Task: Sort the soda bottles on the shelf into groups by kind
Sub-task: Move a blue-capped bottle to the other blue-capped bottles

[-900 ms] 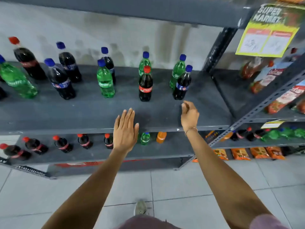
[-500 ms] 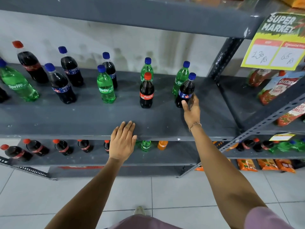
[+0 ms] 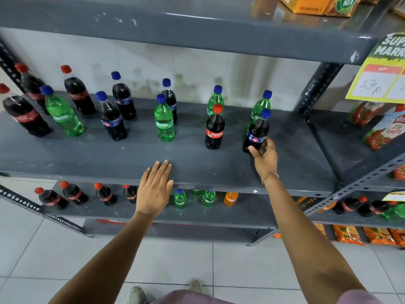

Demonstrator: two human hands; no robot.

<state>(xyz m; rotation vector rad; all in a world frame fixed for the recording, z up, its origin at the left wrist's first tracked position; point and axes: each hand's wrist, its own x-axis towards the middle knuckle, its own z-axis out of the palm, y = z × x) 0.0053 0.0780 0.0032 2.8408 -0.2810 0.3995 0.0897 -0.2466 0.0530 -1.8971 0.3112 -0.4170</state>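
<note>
Blue-capped cola bottle (image 3: pixel 257 130) upright, cap up, base gripped by right hand (image 3: pixel 265 159); left hand (image 3: pixel 155 189) flat, empty.

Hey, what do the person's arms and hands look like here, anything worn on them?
Both forearms are bare. The right hand has a thin chain bracelet around the wrist, gold-toned. The left hand wears nothing that shows, no ring or watch. A mauve sleeve edge shows at the right upper arm, in the bottom corner of the picture. No gloves on either hand.
</note>
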